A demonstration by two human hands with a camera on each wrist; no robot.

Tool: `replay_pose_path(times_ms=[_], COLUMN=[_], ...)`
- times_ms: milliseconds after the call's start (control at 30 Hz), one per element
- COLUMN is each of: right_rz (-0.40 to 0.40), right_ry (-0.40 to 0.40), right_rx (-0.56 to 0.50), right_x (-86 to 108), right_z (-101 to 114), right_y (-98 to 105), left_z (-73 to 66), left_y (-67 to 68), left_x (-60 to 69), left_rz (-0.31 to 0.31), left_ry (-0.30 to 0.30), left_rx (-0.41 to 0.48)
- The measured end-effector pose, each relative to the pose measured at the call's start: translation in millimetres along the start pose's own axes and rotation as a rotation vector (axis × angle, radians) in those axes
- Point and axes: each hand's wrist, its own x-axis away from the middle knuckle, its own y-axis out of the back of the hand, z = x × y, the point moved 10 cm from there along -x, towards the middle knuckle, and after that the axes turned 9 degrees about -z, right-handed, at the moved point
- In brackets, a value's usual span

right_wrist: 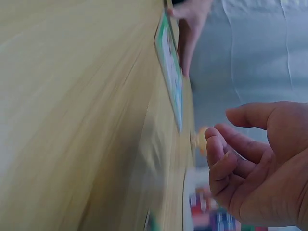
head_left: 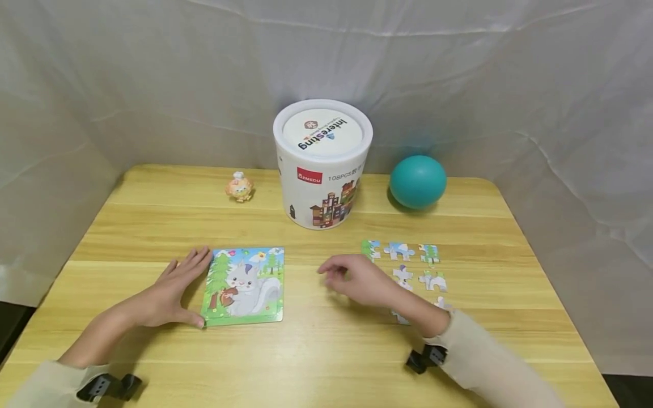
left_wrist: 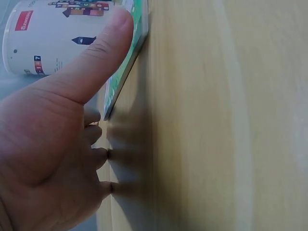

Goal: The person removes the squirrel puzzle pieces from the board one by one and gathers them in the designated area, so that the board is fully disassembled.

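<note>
A square puzzle board with a grey squirrel picture lies flat on the table at the left. My left hand is spread along its left edge; the thumb and fingers reach the board's corners. In the left wrist view the left thumb is straight, beside the board's edge. My right hand hovers between the board and several loose jigsaw pieces. Its fingers are loosely bent and the thumb stands apart, with nothing between them. The right hand and forearm hide some pieces.
A white lidded bucket stands at the back middle of the wooden table. To its left is a small orange figurine; to its right sits a teal ball. Pale cloth hangs behind and beside the table.
</note>
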Motion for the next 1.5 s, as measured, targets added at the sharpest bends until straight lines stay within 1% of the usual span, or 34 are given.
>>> replay_pose_path(times_ms=[133,233,333,400,533,633,800,933,1033,1100,1300,1500], right_rz=[0.052,0.095,0.130,0.149,0.154,0.139,0.117,0.114,0.118,0.117,0.088,0.045], right_ry=[0.034,0.055,0.047,0.034,0.031,0.052,0.087,0.126,0.144,0.148,0.124,0.136], right_rx=[-0.003,0.000,0.017,0.038,0.080,0.123,0.162,0.182,0.192,0.195,0.218,0.247], right_x=[-20.1,-32.0,-41.1,-45.7,-53.2,-60.3,-70.8,-73.0,-71.6,-71.3,-72.6,-74.0], right_z=[26.5,40.2,45.4,45.3,47.5,54.5,70.4,82.6,87.7,88.9,86.5,86.0], right_y=[-31.6,-55.3,-76.9,-90.1,-109.4,-117.4,-128.2,-139.9,-147.6,-151.3,-153.8,-155.2], left_z=[2.5,3.1,2.2,1.5,1.6,3.7,5.7,5.4,4.5,4.3,4.2,3.3], left_y=[-1.3,-2.4,-4.2,-5.5,-6.3,-5.7,-3.7,-3.0,-4.1,-4.5,-5.4,-6.4], left_x=[-0.4,-1.2,-2.1,-2.8,-2.6,-2.0,-2.6,-2.8,-2.0,-0.6,2.5,2.5], left_rz=[0.013,0.020,0.023,0.026,0.032,0.034,0.038,0.035,0.033,0.031,0.026,0.024], left_ry=[0.006,0.010,0.002,-0.004,-0.010,-0.010,-0.018,-0.018,-0.022,-0.021,-0.026,-0.033], left_rx=[-0.002,-0.001,0.002,0.004,0.013,0.019,0.023,0.026,0.025,0.025,0.030,0.027])
